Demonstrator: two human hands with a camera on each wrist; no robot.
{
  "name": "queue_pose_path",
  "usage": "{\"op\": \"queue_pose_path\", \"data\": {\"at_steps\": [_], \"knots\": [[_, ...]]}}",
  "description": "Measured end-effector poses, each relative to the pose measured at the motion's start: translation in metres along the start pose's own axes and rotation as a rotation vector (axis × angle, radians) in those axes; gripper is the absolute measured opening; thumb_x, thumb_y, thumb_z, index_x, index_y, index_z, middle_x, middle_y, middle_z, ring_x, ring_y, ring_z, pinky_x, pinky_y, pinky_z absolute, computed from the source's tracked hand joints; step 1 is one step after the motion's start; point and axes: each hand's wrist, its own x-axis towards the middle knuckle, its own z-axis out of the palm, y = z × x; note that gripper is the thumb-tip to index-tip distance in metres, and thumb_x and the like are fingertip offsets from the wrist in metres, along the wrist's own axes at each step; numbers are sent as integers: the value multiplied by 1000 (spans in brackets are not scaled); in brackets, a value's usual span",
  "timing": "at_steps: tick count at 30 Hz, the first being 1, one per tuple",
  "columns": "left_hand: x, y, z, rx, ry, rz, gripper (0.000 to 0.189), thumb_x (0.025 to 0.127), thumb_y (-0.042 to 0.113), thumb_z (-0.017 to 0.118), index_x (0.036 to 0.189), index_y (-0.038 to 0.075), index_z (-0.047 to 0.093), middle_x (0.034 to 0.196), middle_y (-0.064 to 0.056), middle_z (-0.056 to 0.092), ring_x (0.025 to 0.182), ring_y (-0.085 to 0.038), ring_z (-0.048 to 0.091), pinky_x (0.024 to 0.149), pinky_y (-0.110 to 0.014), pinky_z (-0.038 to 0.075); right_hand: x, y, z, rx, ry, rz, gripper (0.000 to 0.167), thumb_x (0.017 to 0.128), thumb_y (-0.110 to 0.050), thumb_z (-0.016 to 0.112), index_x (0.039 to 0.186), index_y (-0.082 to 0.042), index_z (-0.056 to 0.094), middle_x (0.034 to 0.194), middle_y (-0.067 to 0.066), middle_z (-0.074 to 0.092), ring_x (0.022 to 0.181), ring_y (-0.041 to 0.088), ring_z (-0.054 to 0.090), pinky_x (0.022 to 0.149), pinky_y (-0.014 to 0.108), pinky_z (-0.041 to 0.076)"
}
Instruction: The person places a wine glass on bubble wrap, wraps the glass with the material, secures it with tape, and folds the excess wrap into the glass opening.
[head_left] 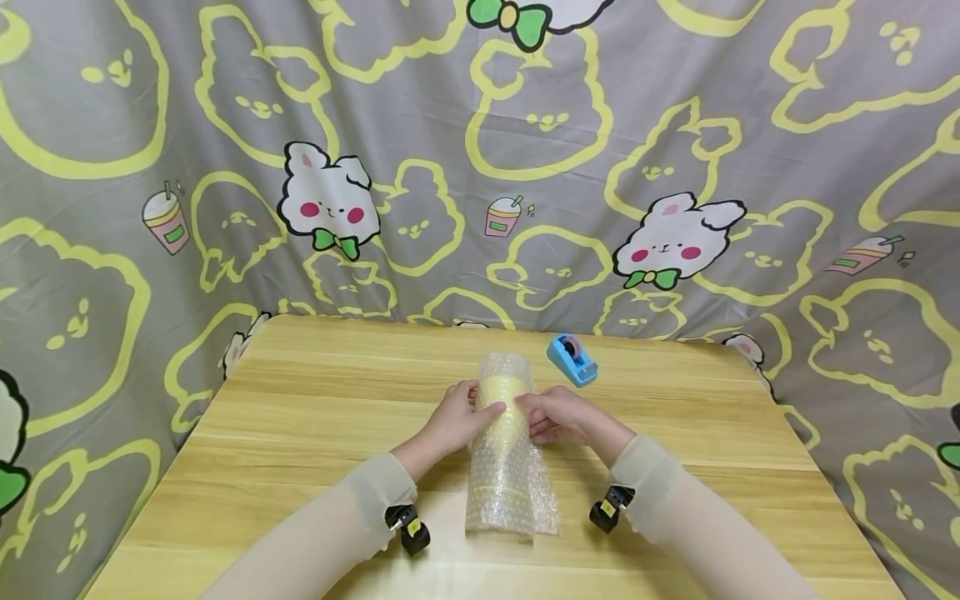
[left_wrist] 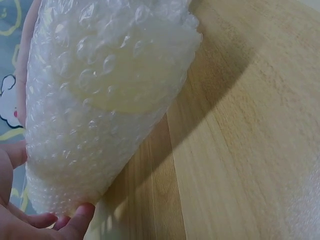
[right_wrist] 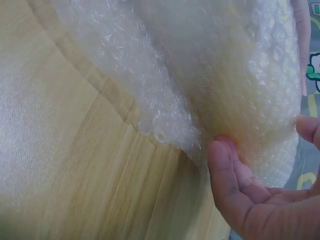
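Observation:
A roll of clear bubble wrap (head_left: 498, 500) lies lengthwise on the table in the head view, wound around a pale yellow object (head_left: 501, 390) that shows through it. The object's kind is blurred by the bubbles. My left hand (head_left: 453, 421) grips the roll from the left, thumb on top and fingers along the side. From the right, my right hand (head_left: 564, 414) holds the wrap between its thumb and curled fingers. A loose flap of wrap (right_wrist: 120, 65) spreads onto the table on the right side. In the left wrist view, the left fingertips (left_wrist: 82, 215) press the wrap.
Behind the roll, slightly to the right, a blue tape dispenser (head_left: 573, 360) stands on the wooden table (head_left: 315, 375). A grey curtain (head_left: 442, 108) with cartoon prints hangs around the table's back and sides. Each wrist carries a small black camera.

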Motion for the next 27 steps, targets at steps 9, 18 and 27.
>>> {"op": "queue_pose_path", "data": {"at_steps": [9, 18, 27], "knots": [[-2, 4, -1, -36, -6, -57, 65, 97, 30, 61, 147, -7, 39, 131, -21, 48, 118, -34, 56, 97, -46, 50, 2, 1, 0, 1, -3, 12, 35, 94, -33, 63, 101, 1, 57, 82, 8, 63, 74, 18, 62, 73, 35, 60], [-4, 4, -1, -52, -25, -77, 64, 93, 24, 57, 149, -1, 38, 136, -20, 47, 123, -37, 52, 101, -51, 46, 3, 4, -1, 51, 3, 27, 31, 91, -29, 64, 96, 0, 53, 82, 9, 58, 73, 20, 61, 73, 36, 61], [-3, 2, -1, -101, -36, -45, 65, 93, 21, 61, 148, -3, 36, 129, -21, 53, 118, -36, 56, 95, -48, 52, 4, 6, 0, 81, -2, 34, 34, 90, -28, 63, 101, 2, 53, 89, 13, 57, 77, 23, 60, 75, 37, 60]]}}
